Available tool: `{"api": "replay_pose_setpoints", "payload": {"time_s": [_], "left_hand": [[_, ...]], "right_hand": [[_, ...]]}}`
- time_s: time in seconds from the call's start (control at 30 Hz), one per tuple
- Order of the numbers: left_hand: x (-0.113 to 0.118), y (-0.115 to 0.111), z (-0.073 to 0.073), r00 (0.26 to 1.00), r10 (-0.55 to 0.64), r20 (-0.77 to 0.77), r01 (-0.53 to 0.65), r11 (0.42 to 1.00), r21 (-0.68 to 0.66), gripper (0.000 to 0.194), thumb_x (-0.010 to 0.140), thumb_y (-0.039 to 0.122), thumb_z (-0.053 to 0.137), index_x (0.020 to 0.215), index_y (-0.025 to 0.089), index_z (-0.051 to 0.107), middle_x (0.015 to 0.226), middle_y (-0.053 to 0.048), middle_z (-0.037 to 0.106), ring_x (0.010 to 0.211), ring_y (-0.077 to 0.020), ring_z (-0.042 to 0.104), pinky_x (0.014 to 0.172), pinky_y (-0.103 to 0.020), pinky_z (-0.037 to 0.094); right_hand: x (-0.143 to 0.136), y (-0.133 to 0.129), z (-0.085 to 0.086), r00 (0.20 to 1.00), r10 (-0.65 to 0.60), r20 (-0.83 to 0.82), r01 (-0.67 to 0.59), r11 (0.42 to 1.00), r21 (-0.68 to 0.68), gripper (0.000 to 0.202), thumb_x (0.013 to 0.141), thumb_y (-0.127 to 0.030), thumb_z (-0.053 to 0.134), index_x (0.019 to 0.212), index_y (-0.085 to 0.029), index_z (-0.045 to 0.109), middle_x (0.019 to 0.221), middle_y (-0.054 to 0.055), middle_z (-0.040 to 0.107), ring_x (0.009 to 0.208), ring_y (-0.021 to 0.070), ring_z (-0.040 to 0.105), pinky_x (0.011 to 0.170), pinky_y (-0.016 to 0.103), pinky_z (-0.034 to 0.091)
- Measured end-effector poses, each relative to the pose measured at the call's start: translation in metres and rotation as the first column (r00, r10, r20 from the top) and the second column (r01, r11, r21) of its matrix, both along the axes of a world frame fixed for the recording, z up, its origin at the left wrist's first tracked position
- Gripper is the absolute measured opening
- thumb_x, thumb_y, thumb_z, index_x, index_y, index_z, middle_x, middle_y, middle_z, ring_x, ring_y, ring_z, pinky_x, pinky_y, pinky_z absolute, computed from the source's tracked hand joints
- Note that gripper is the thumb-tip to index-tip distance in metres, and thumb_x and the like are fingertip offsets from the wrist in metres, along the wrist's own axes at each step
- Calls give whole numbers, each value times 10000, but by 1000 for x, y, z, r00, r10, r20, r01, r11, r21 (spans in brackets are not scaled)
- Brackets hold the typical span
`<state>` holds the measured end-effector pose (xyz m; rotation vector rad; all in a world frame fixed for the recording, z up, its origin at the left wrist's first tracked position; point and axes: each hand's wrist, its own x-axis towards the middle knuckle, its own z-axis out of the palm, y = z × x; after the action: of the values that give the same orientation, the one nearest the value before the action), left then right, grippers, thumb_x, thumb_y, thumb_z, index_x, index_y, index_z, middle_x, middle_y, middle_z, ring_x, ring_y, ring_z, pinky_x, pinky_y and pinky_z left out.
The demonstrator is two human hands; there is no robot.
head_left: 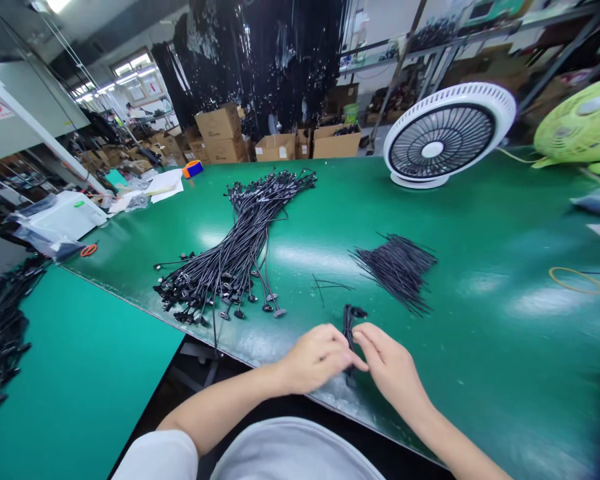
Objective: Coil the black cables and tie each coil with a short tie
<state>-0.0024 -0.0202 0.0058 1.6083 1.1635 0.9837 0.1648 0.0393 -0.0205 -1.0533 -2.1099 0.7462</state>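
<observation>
Near the front edge of the green table, a small folded black cable bundle [349, 328] stands out between my two hands. My left hand [320, 359] has its fingers closed round the bundle's left side and middle. From the right, my right hand [387, 360] pinches at the bundle, thumb and fingertips close together. A pile of thin black ties [397, 267] lies beyond my right hand, with a few loose ties [330, 285] to its left. Farther left is a large heap of black cables [245, 240] with connectors at both ends.
A white fan [433, 143] stands at the back right, beside a green fan [580, 123]. An orange and blue tape roll [193, 169] and papers [165, 183] lie at the back left. More black cables [5, 320] lie at far left. A yellow loop [576, 281] is at right.
</observation>
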Motion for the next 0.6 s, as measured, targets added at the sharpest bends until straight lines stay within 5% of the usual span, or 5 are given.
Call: {"api": "replay_pose_setpoints", "payload": {"time_s": [0.1, 0.23, 0.47, 0.53, 0.6], "left_hand": [[8, -7, -16, 996, 53, -70, -55, 998, -37, 301, 932, 360, 500, 755, 197, 681, 848, -58, 603, 927, -201, 552, 955, -336, 384], [6, -6, -38, 976, 217, 6, -213, 962, -170, 353, 849, 400, 653, 1111, 174, 581, 951, -61, 599, 857, -188, 549, 811, -315, 459], [-2, 1, -35, 956, 78, -282, -71, 997, 35, 482, 910, 173, 429, 1386, 198, 504, 1323, -147, 582, 1273, -268, 478, 1117, -479, 319], [0, 3, -38, 986, 18, -165, -32, 996, -82, 514, 910, 206, 455, 1424, 200, 471, 1393, -130, 556, 1328, -256, 458, 1162, -463, 278], [4, 5, -41, 999, 13, 51, -1, 971, -237, 509, 930, 286, 479, 1432, 205, 467, 1448, -112, 525, 1367, -244, 437, 1187, -434, 250]], "right_hand": [[1, 5, 2, 999, -14, -33, 12, 998, -55, 316, 926, -367, 387, 720, -220, 577, 665, 5, 619, 590, 150, 583, 573, 261, 445], [-3, -3, 4, 988, 40, -151, -82, 956, -281, 316, 887, -422, 436, 695, -213, 574, 680, 16, 606, 618, 148, 554, 580, 260, 434], [-13, -11, -10, 903, -80, -422, -351, 428, -833, 328, 781, -532, 495, 711, -224, 406, 533, -105, 203, 418, 63, 144, 376, 204, 166], [-10, -11, -14, 923, -69, -379, -305, 468, -829, 283, 821, -478, 465, 726, -214, 429, 535, -94, 243, 420, 71, 187, 397, 208, 205], [-8, -13, -16, 954, -53, -296, -199, 626, -754, 247, 872, -403, 449, 756, -189, 489, 598, -39, 411, 490, 86, 353, 482, 213, 305]]}}
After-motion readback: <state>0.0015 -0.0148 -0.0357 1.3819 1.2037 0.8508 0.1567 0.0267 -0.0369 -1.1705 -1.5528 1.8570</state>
